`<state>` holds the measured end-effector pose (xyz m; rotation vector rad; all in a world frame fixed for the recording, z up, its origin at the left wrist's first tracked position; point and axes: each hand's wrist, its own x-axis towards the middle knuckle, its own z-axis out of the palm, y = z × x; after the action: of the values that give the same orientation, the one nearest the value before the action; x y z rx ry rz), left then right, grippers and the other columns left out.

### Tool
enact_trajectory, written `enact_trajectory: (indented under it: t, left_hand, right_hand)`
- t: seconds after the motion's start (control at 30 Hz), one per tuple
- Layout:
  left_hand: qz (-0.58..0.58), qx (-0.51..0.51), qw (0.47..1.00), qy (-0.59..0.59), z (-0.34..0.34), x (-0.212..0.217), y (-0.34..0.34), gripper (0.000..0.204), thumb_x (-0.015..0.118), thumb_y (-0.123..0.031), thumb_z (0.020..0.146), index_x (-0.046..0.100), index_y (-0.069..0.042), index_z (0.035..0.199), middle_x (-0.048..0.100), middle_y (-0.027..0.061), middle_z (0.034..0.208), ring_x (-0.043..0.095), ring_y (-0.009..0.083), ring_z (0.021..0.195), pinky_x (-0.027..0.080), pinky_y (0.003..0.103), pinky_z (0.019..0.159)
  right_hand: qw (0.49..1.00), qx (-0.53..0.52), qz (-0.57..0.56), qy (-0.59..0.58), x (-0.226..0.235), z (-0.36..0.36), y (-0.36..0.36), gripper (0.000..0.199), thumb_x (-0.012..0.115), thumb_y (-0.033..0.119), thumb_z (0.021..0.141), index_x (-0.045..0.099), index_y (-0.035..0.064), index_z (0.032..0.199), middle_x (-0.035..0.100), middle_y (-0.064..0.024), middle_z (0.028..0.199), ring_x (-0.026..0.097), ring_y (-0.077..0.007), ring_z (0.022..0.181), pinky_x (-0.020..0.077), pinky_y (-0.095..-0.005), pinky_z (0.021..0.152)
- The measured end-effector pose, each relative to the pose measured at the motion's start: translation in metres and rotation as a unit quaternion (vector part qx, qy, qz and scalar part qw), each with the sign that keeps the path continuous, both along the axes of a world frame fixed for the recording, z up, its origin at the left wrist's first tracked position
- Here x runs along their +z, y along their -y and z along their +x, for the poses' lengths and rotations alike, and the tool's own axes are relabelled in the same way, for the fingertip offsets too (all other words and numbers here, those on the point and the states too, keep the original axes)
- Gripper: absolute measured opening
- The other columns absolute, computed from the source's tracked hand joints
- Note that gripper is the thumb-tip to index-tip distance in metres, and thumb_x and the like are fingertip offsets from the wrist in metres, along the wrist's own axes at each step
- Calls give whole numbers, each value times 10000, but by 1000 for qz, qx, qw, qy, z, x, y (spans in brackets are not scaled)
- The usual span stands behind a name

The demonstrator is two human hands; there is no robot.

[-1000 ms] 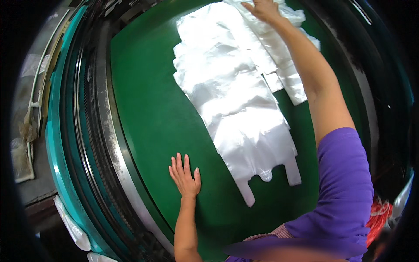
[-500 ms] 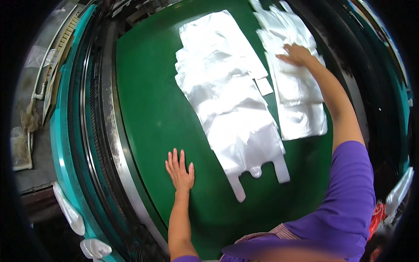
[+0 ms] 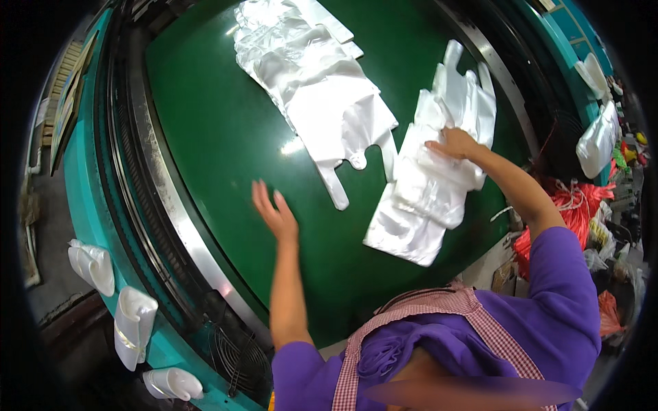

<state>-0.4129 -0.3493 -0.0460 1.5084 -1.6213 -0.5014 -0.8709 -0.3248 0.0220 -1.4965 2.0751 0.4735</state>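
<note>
My right hand (image 3: 454, 144) lies on a bunch of overlapping white T-shirt plastic bags (image 3: 442, 185), its fingers extended over the film. The bunch slants across the right part of the green work surface (image 3: 205, 116), handle loops at the far end. To its left, a longer spread of the same white bags (image 3: 322, 103) runs to the far edge, with handles toward me; one handle meets the right bunch. My left hand (image 3: 275, 214) is open and empty, fingers spread and slightly blurred, over the bare green surface left of the bags.
A metal rail (image 3: 164, 185) and teal machine frame (image 3: 82, 185) border the left side, with rolled white bags (image 3: 135, 325) on the frame. Another dark rail (image 3: 507, 68) edges the right. Beyond it are red plastic bundles (image 3: 572, 209) and folded white bags (image 3: 598, 140).
The right bunch of bags has come nearer to me and turned aslant under my right hand. My left hand has shifted slightly. The whole view has also tilted and moved.
</note>
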Motion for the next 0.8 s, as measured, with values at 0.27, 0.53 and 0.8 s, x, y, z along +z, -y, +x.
enact_trajectory:
  t: [0.27, 0.53, 0.8]
  left_hand:
    - [426, -32, 843, -328, 0, 37, -285, 583, 751, -138, 784, 497, 60, 1270, 571, 137, 1224, 535, 241, 1130, 414, 374, 971]
    - [143, -400, 900, -101, -17, 94, -73, 174, 650, -101, 726, 628, 6, 861, 611, 177, 744, 604, 402, 711, 475, 461, 609]
    - [-147, -254, 954, -63, -70, 126, 58, 629, 682, -88, 764, 481, -78, 1360, 489, 144, 1328, 435, 347, 1228, 328, 477, 1039]
  right_hand:
    - [959, -48, 147, 236, 5, 124, -138, 812, 510, 718, 814, 681, -74, 763, 649, -271, 889, 658, -347, 858, 516, -397, 775]
    - [785, -390, -43, 480, 1, 214, -171, 633, 617, 277, 901, 391, -79, 1374, 621, -139, 1000, 612, -177, 815, 541, -306, 690]
    - [488, -605, -178, 604, 3, 236, -40, 394, 498, 216, 984, 431, -82, 1233, 524, -259, 1230, 594, -314, 1127, 589, -412, 804]
